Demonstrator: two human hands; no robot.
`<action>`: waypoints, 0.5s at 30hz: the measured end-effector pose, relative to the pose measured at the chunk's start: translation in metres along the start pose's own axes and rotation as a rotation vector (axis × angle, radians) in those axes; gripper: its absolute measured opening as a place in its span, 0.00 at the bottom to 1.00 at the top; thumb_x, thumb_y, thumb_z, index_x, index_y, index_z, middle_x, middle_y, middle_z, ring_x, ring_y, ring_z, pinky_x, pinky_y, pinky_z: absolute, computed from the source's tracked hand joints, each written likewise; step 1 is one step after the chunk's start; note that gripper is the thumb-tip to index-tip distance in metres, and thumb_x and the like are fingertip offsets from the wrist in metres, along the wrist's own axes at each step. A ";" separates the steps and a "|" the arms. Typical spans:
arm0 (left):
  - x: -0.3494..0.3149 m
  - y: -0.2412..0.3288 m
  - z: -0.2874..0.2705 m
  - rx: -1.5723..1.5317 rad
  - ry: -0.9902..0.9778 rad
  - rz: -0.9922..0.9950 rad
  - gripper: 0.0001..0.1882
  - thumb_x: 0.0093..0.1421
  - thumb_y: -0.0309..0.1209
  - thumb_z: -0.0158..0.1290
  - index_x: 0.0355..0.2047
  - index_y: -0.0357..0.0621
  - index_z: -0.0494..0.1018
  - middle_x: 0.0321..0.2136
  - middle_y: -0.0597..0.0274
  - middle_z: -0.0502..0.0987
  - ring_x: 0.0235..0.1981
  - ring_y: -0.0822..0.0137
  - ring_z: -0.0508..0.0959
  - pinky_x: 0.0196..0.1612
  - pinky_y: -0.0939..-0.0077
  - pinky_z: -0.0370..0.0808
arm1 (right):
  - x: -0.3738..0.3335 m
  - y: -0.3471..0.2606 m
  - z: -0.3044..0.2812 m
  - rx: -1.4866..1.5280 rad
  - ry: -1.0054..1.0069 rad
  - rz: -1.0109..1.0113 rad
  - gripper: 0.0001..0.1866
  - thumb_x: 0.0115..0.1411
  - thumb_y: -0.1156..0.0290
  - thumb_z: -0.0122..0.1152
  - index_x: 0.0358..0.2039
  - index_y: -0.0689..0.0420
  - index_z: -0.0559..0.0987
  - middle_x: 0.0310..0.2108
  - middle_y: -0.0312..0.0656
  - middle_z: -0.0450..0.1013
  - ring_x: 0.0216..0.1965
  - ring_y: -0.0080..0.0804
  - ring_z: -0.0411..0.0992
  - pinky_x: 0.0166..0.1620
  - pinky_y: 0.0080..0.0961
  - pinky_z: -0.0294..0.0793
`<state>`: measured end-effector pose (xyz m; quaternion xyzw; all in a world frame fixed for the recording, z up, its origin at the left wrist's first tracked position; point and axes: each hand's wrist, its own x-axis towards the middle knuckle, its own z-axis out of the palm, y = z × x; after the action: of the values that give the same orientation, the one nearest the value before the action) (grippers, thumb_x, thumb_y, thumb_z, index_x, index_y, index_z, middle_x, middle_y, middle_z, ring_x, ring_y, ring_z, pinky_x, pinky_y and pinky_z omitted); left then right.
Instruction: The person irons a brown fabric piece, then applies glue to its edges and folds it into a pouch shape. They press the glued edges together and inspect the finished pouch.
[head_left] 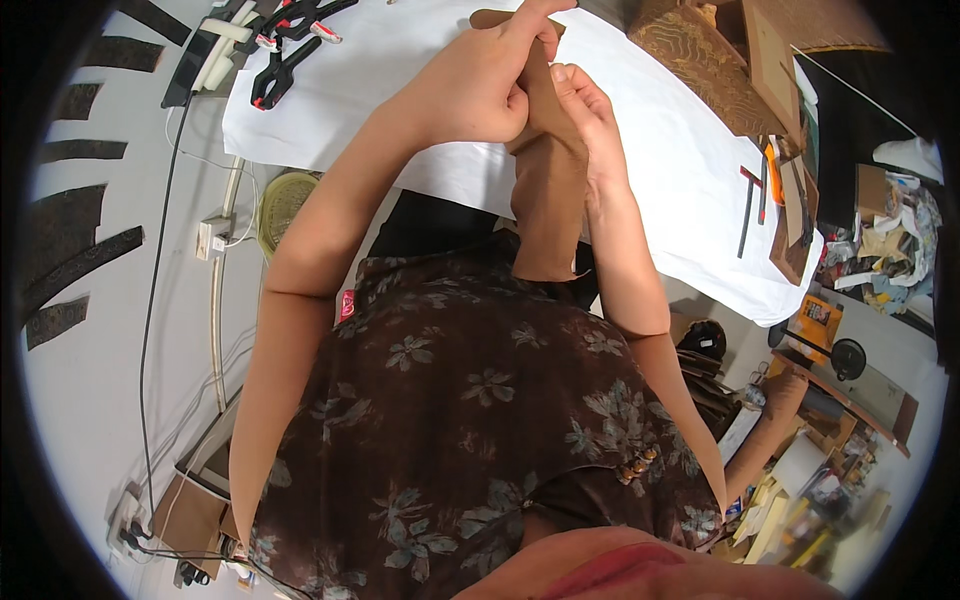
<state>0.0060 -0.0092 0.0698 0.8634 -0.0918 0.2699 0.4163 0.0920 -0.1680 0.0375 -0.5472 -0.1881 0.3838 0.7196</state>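
Observation:
A long brown leather-like strip [551, 205] is held up over the near edge of the white-covered table. My left hand [478, 88] is closed on its upper part, with the fingers curled around it and the thumb tucked in. From the other side my right hand [596, 120] grips the strip's right edge, its thumb up and fingers bent. Below both hands the strip hangs down toward my dark flowered top, slightly folded and curved. Its far end shows partly behind my left fingers.
White sheeting [680, 180] covers the table. Black-and-red spring clamps [285, 75] lie at the far left, thin dark tools [748, 210] at the right. A brown wooden box [735, 80] stands far right. Beside the left wall is a yellow-green basket [284, 212]; cords hang there.

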 end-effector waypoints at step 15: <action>-0.006 0.004 0.003 -0.287 -0.087 -0.208 0.54 0.48 0.15 0.46 0.74 0.41 0.33 0.60 0.49 0.70 0.25 0.69 0.73 0.32 0.79 0.70 | 0.028 -0.012 -0.004 -0.145 0.043 -0.132 0.15 0.72 0.58 0.55 0.41 0.59 0.77 0.28 0.30 0.74 0.28 0.14 0.69 0.32 0.15 0.70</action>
<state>0.0005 -0.0144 0.0683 0.8106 -0.0576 0.1721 0.5567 0.1168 -0.1501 0.0433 -0.5923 -0.2359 0.3091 0.7057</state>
